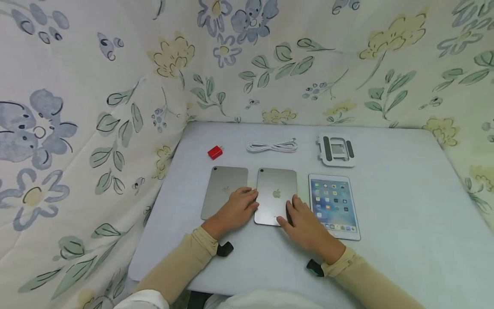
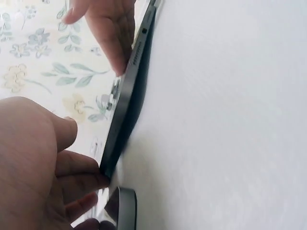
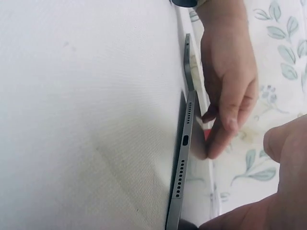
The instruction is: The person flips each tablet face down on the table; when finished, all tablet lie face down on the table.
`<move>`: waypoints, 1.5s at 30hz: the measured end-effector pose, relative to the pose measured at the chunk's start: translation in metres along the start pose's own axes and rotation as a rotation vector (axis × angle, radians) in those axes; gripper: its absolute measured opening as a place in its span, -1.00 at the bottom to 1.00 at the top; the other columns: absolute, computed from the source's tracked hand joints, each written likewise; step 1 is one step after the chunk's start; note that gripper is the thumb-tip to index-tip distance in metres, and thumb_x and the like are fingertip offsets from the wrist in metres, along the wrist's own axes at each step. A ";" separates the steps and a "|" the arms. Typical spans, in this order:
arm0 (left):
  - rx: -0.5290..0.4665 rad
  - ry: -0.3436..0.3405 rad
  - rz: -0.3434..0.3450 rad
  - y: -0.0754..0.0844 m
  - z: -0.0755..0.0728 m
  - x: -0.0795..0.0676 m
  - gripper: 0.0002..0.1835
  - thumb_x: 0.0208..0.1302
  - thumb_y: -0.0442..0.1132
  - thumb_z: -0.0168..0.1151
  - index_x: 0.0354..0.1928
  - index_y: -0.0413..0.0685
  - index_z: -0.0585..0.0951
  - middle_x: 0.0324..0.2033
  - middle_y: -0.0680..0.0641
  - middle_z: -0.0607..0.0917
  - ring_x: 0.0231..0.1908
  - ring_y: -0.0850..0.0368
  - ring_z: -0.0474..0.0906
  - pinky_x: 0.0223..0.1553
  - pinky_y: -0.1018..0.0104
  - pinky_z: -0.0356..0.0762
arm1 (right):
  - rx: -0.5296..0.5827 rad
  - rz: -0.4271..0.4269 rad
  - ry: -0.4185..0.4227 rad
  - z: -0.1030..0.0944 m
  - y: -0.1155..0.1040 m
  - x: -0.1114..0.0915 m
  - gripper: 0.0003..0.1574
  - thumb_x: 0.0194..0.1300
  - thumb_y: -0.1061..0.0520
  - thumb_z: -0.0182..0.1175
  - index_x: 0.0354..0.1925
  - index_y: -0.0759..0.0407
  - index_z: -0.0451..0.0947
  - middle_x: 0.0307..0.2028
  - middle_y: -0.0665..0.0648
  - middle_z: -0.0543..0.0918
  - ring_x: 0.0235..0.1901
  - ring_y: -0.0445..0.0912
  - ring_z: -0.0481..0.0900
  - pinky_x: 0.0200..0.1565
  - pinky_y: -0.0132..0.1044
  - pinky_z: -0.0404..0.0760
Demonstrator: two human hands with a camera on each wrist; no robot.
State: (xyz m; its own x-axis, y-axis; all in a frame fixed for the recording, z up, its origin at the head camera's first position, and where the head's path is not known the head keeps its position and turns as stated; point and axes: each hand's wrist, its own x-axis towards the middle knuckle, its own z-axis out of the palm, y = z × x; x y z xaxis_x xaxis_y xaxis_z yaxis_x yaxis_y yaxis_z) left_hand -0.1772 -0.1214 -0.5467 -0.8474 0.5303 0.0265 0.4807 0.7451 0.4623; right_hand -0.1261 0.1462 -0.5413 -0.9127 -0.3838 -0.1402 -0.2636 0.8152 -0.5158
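Observation:
A silver tablet [image 1: 275, 193] lies back-up on the table with its camera at the top left, between my two hands. My left hand [image 1: 240, 207] touches its left edge with extended fingers and overlaps another tablet [image 1: 220, 184] of darker silver, also back-up. At the lower right corner of the middle tablet is my right hand [image 1: 306, 225], thumb by the bottom edge and fingers along the right side. In the left wrist view, the left thumb stands off the tablet edge [image 2: 125, 100]. The port and speaker holes of the bottom edge [image 3: 184, 141] face the right wrist camera.
To the right lies a white tablet [image 1: 335, 206] with app icons on its face. Behind the row are a red charger plug [image 1: 215, 152], a coiled white cable [image 1: 272, 146] and a white folding stand [image 1: 336, 151] with grey pads. A flowered curtain [image 1: 247, 64] borders the white table [image 1: 401, 206].

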 end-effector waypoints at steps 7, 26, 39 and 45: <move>0.194 -0.036 -0.023 0.019 0.000 0.008 -0.34 0.72 0.02 0.00 0.58 -0.32 0.33 0.58 -0.23 0.31 0.62 -0.17 0.05 0.59 -0.11 -0.01 | -0.111 -0.040 0.060 -0.007 0.011 -0.005 0.11 0.63 -0.38 0.01 0.57 0.54 0.16 0.61 0.52 0.06 0.61 0.37 -0.02 0.55 0.28 0.01; 0.373 -0.304 0.228 0.090 0.040 0.072 -0.20 0.72 0.27 -0.28 0.66 -0.19 0.23 0.63 -0.14 0.22 0.64 -0.05 -0.01 0.62 0.04 -0.14 | 0.011 0.223 0.130 -0.054 0.113 -0.033 0.15 0.71 -0.35 -0.14 0.51 0.74 0.02 0.49 0.73 0.10 0.51 0.61 -0.01 0.47 0.49 -0.07; 0.374 -0.245 0.247 0.094 0.045 0.077 -0.29 0.75 0.19 -0.25 0.60 -0.19 0.36 0.57 -0.15 0.36 0.62 -0.06 0.10 0.61 0.04 -0.04 | 0.406 0.431 0.093 -0.070 0.092 -0.017 0.18 0.68 -0.44 -0.26 0.66 0.50 -0.20 0.60 0.58 -0.02 0.58 0.48 -0.06 0.49 0.41 0.05; 0.337 -0.247 0.251 0.094 0.044 0.079 -0.30 0.74 0.19 -0.26 0.60 -0.14 0.38 0.56 -0.11 0.38 0.61 -0.10 0.10 0.60 0.04 0.00 | 0.664 0.474 0.162 -0.081 0.083 -0.021 0.10 0.72 -0.29 -0.14 0.67 0.45 -0.31 0.65 0.51 -0.14 0.63 0.38 -0.14 0.55 0.30 -0.03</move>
State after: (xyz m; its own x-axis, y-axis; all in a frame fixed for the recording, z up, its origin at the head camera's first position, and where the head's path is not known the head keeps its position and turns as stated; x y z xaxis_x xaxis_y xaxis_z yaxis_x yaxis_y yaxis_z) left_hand -0.1890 0.0081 -0.5406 -0.6364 0.7604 -0.1298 0.7444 0.6495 0.1548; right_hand -0.1543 0.2570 -0.5124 -0.9278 0.0444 -0.3704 0.3525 0.4299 -0.8313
